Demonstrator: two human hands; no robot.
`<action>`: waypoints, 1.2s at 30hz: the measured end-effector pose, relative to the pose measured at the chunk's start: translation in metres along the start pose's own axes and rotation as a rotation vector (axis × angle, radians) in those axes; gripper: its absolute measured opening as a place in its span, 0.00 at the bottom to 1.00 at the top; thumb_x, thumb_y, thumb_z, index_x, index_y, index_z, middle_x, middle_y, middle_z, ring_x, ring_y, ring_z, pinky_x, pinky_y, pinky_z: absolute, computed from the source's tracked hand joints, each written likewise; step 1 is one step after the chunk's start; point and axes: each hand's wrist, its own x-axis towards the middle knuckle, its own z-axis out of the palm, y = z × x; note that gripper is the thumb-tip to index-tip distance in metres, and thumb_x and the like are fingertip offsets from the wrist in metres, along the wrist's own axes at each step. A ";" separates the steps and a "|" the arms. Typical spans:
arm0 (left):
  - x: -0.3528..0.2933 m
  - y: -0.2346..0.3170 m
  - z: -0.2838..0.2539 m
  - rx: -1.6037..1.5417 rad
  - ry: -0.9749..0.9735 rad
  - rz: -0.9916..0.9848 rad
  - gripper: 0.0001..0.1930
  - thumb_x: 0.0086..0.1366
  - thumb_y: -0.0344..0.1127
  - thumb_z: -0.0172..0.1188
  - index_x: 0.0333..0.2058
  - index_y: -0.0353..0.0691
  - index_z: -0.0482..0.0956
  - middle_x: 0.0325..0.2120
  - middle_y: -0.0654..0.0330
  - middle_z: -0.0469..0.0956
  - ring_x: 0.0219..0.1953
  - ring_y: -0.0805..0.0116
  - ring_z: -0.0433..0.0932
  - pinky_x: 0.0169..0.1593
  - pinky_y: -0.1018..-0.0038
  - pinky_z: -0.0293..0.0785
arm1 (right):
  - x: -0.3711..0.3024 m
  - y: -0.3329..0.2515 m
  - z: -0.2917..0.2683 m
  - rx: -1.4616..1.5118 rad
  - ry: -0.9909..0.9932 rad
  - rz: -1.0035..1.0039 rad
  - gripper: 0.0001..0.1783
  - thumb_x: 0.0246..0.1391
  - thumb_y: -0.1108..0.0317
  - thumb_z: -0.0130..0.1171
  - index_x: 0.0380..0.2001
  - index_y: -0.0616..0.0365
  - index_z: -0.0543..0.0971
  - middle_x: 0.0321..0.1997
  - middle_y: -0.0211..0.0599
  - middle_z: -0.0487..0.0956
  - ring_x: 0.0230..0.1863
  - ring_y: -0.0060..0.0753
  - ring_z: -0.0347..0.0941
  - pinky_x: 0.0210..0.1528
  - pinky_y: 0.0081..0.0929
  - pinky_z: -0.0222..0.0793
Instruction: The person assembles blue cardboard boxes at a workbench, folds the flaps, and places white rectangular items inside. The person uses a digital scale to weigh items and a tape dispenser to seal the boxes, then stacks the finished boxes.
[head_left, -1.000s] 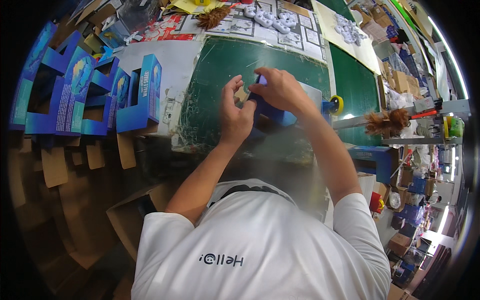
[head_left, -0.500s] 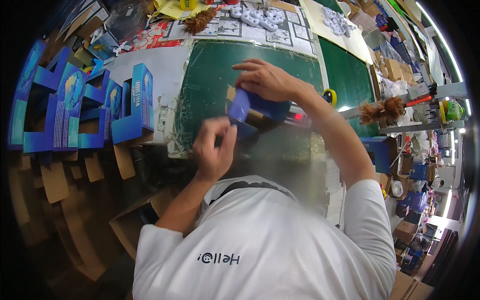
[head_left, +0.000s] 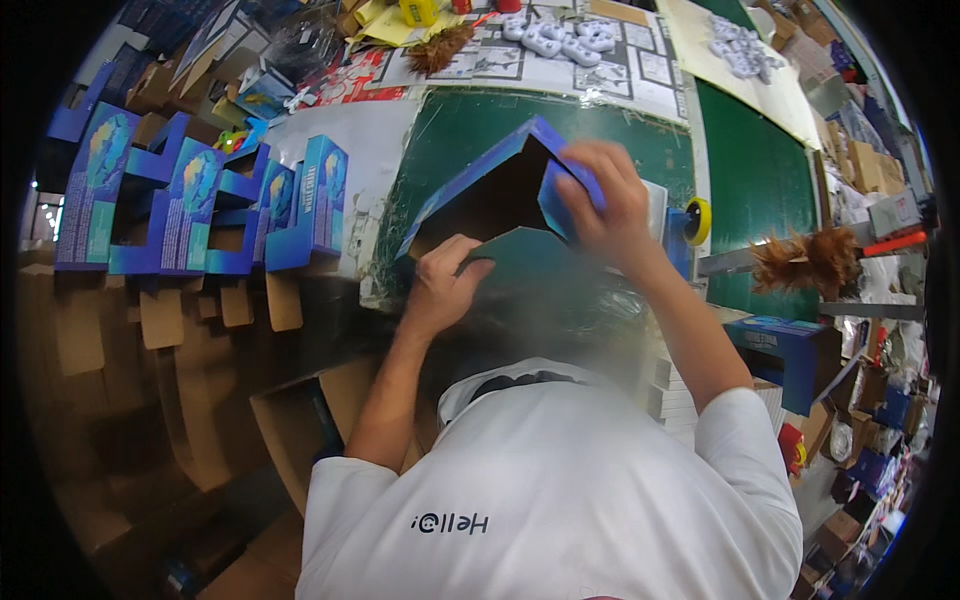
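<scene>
A blue and purple cardboard box (head_left: 490,205) is spread open above the green work mat (head_left: 450,125), its dark brown inside showing. My left hand (head_left: 442,287) pinches its near left edge between thumb and fingers. At the box's right end, my right hand (head_left: 608,200) grips a blue side panel, slightly blurred. The underside of the box and some of my right fingertips are hidden.
Several similar blue window boxes (head_left: 322,205) stand in a row at the left, brown flaps hanging down. Another blue box (head_left: 775,345) sits at the right, below a yellow tape roll (head_left: 698,221) and a brown bristly duster (head_left: 800,264). White plastic parts (head_left: 555,40) lie at the back.
The blue cardboard has gone from a narrow, blurred shape to a wide, opened box. My right hand has moved right and nearer; my left hand has shifted slightly right onto the near edge.
</scene>
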 end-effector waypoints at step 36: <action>-0.022 0.067 -0.008 -0.229 -1.254 -0.355 0.20 0.67 0.43 0.76 0.49 0.35 0.85 0.37 0.54 0.88 0.39 0.65 0.86 0.43 0.66 0.81 | -0.096 -0.041 -0.067 0.684 -1.305 0.256 0.26 0.59 0.52 0.73 0.46 0.66 0.83 0.40 0.54 0.84 0.46 0.62 0.82 0.48 0.51 0.77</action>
